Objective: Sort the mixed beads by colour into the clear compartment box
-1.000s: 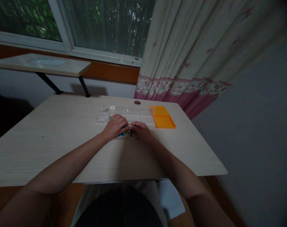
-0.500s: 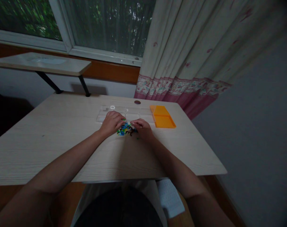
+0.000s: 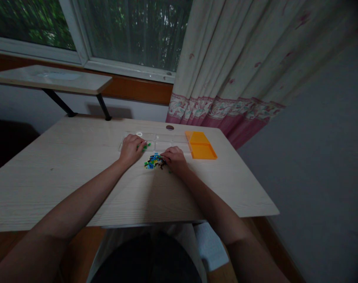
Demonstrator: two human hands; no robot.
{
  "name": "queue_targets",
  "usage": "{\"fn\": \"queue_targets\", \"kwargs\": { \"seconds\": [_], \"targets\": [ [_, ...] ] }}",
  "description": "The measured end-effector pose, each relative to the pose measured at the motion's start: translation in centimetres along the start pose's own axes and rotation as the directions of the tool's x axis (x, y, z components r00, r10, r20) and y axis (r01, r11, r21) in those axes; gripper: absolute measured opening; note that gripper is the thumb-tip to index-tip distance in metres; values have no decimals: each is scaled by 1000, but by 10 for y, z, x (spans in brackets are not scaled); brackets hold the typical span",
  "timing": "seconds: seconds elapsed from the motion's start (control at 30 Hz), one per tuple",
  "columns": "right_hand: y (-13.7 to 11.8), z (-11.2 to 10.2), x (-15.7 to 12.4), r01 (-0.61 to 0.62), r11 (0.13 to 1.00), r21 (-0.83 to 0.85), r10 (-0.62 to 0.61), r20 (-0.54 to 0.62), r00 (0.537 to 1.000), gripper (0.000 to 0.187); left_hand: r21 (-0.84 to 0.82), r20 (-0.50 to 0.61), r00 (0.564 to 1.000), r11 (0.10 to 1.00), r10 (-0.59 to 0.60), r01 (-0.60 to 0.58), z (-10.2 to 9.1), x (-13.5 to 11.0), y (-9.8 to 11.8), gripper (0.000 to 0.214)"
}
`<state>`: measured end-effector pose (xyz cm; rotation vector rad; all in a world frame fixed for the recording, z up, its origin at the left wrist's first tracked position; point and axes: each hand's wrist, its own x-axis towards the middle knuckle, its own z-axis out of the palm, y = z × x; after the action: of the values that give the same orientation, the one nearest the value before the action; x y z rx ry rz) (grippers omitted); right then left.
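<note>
A pile of small toy building bricks point(image 3: 151, 161), blue, green, yellow, black and white, lies on the desk in front of me. My right hand point(image 3: 174, 159) is at the pile's right side, its fingers drawn together over dark pieces; what they pinch is too small to make out. My left hand point(image 3: 132, 147) is over the left part of a clear compartment tray point(image 3: 164, 146), fingers bent and close together around small green pieces. Other green bricks point(image 3: 149, 144) show just beside its fingertips. The hand hides some of the tray's left compartments.
An open orange plastic case point(image 3: 204, 150) lies at the tray's right end. Behind the tray is a round cable hole point(image 3: 169, 127) in the desk point(image 3: 87, 165). A raised shelf point(image 3: 78, 80) on black legs stands at the left back. A curtain point(image 3: 208, 78) hangs behind.
My left hand has moved left from the pile to over the clear tray, and green pieces now show by its fingers. My right hand stays at the pile.
</note>
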<state>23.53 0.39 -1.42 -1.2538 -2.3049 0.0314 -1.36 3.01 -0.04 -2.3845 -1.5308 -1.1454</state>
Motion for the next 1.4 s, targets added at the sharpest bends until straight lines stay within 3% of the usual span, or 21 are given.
{"fn": "queue_targets", "kwargs": {
  "seconds": [0.57,0.87,1.23,1.4],
  "targets": [
    [-6,-4,3,-69,995,-69,73,60,996,11,7,-18,1000,1000,-25,25,2,0,-1,34],
    [-7,-6,1,-37,999,24,37,2,999,15,18,-25,1000,1000,-17,18,3,1,-2,40],
    [-8,-9,2,-1,999,-37,2,36,999,11,7,-21,1000,1000,-19,19,2,-1,-1,39],
    [-4,-7,1,-30,998,53,31,-31,999,9,-1,-30,999,999,-44,44,5,-2,-4,34]
  ]
}}
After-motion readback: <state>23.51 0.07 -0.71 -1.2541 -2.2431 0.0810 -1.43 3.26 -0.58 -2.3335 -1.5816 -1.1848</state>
